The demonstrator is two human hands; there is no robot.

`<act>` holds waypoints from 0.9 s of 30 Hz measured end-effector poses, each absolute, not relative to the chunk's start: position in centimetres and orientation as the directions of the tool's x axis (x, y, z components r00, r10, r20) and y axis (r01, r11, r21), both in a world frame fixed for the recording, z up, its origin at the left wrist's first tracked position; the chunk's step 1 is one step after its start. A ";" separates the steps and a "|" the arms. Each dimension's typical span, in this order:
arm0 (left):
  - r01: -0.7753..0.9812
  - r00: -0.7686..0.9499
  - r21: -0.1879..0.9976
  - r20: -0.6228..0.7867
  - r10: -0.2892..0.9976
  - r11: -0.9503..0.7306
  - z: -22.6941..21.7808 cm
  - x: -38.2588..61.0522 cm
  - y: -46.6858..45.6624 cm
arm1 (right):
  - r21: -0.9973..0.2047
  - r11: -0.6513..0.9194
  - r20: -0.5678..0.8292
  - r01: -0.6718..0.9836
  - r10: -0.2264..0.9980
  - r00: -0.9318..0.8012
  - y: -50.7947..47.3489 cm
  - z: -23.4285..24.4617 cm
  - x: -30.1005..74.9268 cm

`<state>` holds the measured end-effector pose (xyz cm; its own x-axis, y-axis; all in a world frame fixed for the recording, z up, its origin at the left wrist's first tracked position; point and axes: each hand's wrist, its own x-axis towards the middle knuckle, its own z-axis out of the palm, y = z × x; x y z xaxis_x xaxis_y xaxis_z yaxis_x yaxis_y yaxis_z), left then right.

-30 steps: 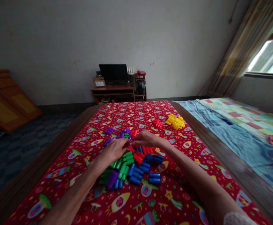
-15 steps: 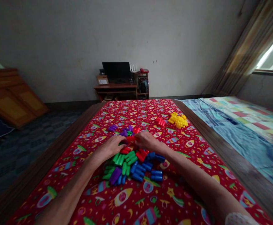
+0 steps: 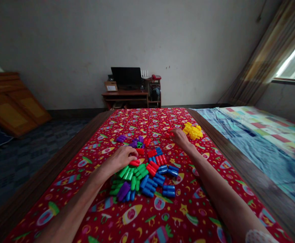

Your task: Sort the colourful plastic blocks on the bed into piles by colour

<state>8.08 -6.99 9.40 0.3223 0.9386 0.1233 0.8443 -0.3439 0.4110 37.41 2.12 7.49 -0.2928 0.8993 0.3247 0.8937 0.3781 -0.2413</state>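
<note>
My left hand (image 3: 123,157) is curled at the left of the pile, with its fingers closed around the end of a red toy block (image 3: 140,151). Another red block (image 3: 134,163) lies just below its thumb. Farther right, my right hand (image 3: 180,137) reaches to a small red group, its fingertips closed on a red toy block (image 3: 168,135) they partly cover. Beneath my left hand are green blocks (image 3: 141,171) and a purple block (image 3: 124,191). Blue blocks (image 3: 149,186) spread to the right, with ribbed red blocks (image 3: 160,159) among them.
Yellow blocks (image 3: 193,131) are heaped beyond my right hand. Purple blocks (image 3: 121,138) lie at the far left of the pile. A red patterned cloth (image 3: 147,118) covers the table. To the right is a bed (image 3: 238,135); a desk with a monitor (image 3: 126,77) stands behind.
My right hand has moved from the middle of the pile, away and to the right, to the small red group. Red and blue blocks it covered now show. My left hand has barely moved.
</note>
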 end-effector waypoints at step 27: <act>0.876 0.373 0.157 0.380 0.846 -0.457 5.8 9.1 -6.6 | -0.359 0.347 0.386 0.866 0.900 -0.201 1.4 7.6 34.6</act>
